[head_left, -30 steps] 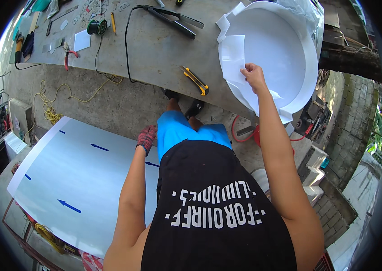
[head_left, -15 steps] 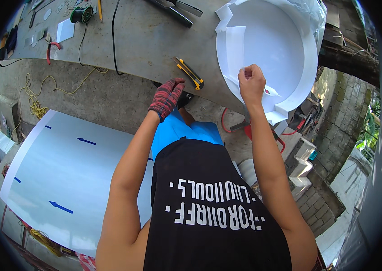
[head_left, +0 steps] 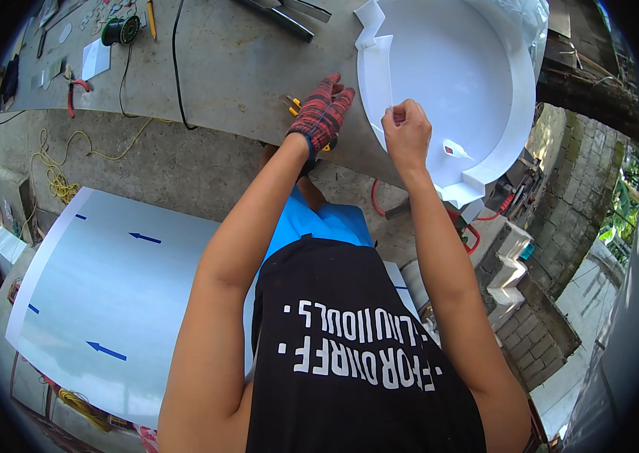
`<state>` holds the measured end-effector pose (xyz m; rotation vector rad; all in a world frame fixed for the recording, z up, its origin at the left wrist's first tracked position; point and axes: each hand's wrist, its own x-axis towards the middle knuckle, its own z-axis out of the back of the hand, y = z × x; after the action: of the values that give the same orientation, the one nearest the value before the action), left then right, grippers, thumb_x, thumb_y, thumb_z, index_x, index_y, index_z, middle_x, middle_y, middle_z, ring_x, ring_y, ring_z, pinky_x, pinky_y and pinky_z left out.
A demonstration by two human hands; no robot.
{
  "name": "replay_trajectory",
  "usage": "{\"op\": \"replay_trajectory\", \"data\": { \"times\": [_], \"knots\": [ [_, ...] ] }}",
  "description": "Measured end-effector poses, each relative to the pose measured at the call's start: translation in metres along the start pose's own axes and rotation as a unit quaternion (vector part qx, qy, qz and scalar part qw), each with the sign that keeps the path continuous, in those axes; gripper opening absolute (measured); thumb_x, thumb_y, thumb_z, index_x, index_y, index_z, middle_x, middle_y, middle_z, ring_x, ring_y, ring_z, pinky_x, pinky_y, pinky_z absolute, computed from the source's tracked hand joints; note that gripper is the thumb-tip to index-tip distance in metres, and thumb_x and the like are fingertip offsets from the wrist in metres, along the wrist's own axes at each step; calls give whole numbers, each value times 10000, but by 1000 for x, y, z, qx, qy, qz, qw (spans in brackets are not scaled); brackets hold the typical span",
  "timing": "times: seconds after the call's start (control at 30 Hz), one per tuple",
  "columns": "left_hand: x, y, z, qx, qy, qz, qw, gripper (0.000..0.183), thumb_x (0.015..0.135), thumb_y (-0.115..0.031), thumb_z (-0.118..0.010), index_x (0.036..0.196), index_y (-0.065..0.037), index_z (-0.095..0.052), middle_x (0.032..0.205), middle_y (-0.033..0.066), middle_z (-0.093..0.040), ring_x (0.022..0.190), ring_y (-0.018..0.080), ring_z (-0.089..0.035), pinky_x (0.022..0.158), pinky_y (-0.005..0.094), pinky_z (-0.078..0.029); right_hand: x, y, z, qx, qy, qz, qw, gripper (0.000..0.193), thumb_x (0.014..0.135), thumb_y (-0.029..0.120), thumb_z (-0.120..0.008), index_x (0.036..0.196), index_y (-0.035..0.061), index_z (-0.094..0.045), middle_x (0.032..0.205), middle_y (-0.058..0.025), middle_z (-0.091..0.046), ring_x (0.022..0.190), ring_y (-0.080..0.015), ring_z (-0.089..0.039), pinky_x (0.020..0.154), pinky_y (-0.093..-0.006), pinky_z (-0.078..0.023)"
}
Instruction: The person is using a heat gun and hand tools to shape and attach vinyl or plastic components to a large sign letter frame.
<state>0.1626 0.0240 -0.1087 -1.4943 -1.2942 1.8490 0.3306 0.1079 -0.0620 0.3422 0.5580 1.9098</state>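
Note:
My left hand, in a red and black knit glove, hovers beside the round white piece with its fingers stretched out. Beneath the glove, a yellow and black utility knife lies mostly covered on the metal table. My bare right hand is closed in a pinch on the white rim strip at the near left side of the round white piece. Inside that piece, close to my right hand, lies a small white pointed-tip bottle with a red mark.
On the metal table are a wire spool, red-handled pliers, a pencil and a dark metal bar. A large pale sheet with blue arrows lies behind me on the left. Yellow cord trails over the floor.
My left hand has moved right and forward, over the utility knife toward the rim. My right hand has shifted slightly left, and the strip that leaned inward now stands more upright.

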Motion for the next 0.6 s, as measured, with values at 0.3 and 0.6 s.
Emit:
{"op": "replay_trajectory", "data": {
  "times": [0.3, 0.6],
  "knots": [
    [75, 2, -31, 7, -24, -47, 999, 574, 1014, -354, -492, 1460, 8, -500, 1388, 272, -604, 1269, 404, -595, 1093, 420, -452, -1, 6, -6, -26, 57, -8, 998, 105, 870, 105, -726, 888, 42, -643, 892, -131, -651, 806, -351, -690, 737, -466, -539],
    [156, -1, -5, 210, 37, -112, 971, 325, 980, -231, -588, 1241, -57, -671, 1081, 151, -692, 956, 283, -688, 841, 371, -563, 6, -1, -3, -9, 83, -5, 996, 113, 871, 111, -730, 903, 34, -653, 898, -124, -667, 824, -338, -699, 759, -456, -543]
  ]
}}
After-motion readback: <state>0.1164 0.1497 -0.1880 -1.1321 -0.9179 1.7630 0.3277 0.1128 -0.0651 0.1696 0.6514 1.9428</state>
